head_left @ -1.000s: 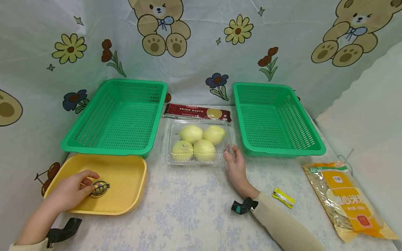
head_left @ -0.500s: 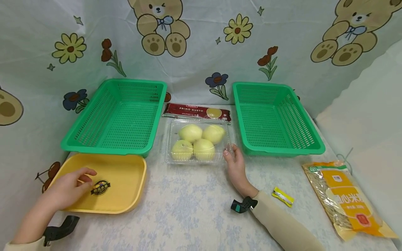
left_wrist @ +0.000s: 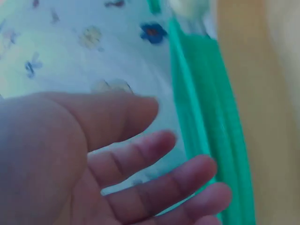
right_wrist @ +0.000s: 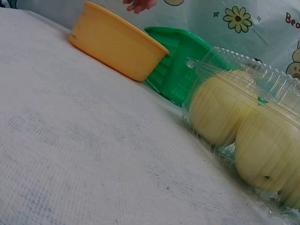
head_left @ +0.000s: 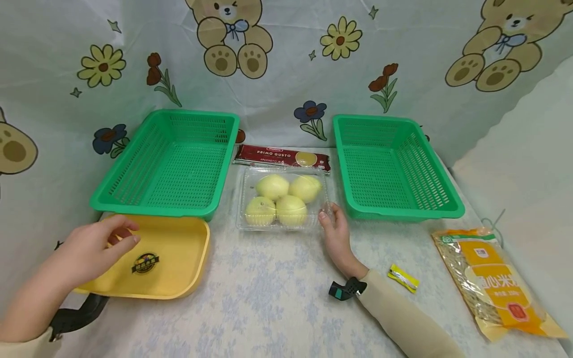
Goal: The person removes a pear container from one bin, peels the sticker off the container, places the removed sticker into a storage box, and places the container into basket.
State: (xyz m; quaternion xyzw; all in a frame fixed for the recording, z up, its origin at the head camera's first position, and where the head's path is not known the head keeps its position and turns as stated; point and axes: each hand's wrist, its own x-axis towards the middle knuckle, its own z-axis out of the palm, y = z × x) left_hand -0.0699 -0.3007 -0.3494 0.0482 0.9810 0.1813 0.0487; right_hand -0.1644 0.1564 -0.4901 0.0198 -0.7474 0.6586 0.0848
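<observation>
In the head view, a clear plastic box (head_left: 283, 232) of pale yellow-green round fruits (head_left: 291, 210) sits mid-table. My right hand (head_left: 336, 238) holds the box's right edge, thumb in front and fingers partly hidden behind the rim. My left hand (head_left: 91, 248) hovers over the left side of the yellow tray (head_left: 179, 278), fingers loosely bent and nothing between them. A dark round sticker (head_left: 145, 263) shows on the tray's floor. In the left wrist view, the left hand's thumb and fingers (left_wrist: 136, 108) stand apart. The right wrist view shows the fruit box (right_wrist: 220, 103) up close.
Green baskets stand behind, one at the left (head_left: 179, 174) and one at the right (head_left: 380, 174). A red spaghetti packet (head_left: 282, 157) lies behind the box. On the right lie a small yellow sachet (head_left: 403, 278) and an orange-labelled food bag (head_left: 497, 283).
My left hand has risen and shifted a little left and away over the yellow tray, uncovering the whole sticker. My right hand and the fruit box stay where they were.
</observation>
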